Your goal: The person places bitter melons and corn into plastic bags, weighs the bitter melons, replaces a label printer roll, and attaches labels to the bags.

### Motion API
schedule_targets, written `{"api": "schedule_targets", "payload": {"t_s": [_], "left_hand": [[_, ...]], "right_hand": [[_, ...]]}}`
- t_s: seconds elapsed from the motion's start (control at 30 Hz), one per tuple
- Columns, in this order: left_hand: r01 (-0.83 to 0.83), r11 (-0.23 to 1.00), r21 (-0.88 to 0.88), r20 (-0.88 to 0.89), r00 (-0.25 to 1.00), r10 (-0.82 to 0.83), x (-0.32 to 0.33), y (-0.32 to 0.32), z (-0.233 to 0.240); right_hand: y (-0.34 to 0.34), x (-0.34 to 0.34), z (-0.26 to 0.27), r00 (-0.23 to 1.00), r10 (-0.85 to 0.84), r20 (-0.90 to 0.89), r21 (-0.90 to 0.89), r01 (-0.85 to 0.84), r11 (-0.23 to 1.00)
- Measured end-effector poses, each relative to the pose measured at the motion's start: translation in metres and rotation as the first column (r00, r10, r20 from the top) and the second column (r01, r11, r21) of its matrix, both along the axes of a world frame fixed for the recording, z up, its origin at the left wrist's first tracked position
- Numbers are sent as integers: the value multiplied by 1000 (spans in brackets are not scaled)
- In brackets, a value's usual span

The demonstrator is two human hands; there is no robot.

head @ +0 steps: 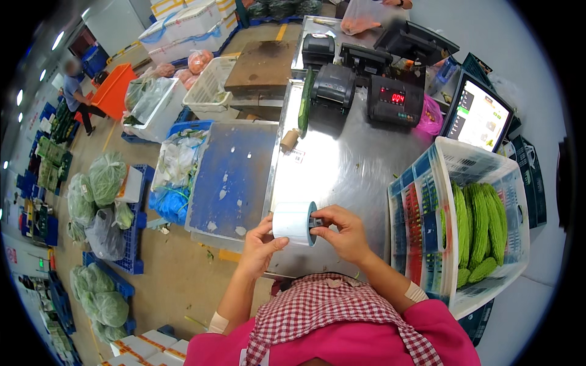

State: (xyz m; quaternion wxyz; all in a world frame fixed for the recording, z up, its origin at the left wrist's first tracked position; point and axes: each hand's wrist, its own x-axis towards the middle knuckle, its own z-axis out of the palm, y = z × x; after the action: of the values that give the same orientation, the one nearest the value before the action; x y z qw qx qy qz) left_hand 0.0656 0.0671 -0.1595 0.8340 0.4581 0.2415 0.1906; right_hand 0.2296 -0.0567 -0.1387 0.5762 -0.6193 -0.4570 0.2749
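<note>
A roll of white labels (291,223) is held up in front of my body, over the near edge of the steel table. My left hand (262,247) grips its left side, thumb on the near face. At its right end, my right hand (342,231) pinches a dark spindle piece (316,222) in the core. Farther up the table stand a black label printer (333,89) and a black scale display with red digits (395,100). Beside the printer lies a long green cucumber (306,103), with a brown cardboard core (289,140) near its lower end.
Stacked plastic crates (439,219) with bitter melons (478,228) stand at the right, below a lit screen (478,112). Left of the table is a blue-topped platform (233,178). Bagged greens (107,178) sit on blue pallets. A person (75,94) walks at far left; another person's hand (397,3) is at the top.
</note>
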Motion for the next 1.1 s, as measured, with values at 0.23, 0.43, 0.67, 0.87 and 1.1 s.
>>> {"api": "schedule_targets", "payload": {"t_s": [0.23, 0.43, 0.67, 0.87, 1.1], "left_hand": [[-106, 985, -135, 22, 994, 110, 23, 29, -20], [-47, 997, -59, 45, 998, 50, 83, 87, -16], [51, 992, 112, -89, 995, -41, 188, 180, -8], [277, 955, 104, -144, 955, -261, 321, 235, -5], [401, 910, 101, -245, 897, -368, 424, 266, -32]], "right_hand": [[73, 121, -27, 871, -238, -429, 7, 267, 964], [161, 270, -73, 669, -437, -601, -183, 417, 890], [188, 302, -48, 575, -208, -791, 86, 441, 894], [205, 357, -28, 718, -279, -637, 134, 460, 878], [210, 378, -16, 712, -233, -663, 168, 444, 880]]}}
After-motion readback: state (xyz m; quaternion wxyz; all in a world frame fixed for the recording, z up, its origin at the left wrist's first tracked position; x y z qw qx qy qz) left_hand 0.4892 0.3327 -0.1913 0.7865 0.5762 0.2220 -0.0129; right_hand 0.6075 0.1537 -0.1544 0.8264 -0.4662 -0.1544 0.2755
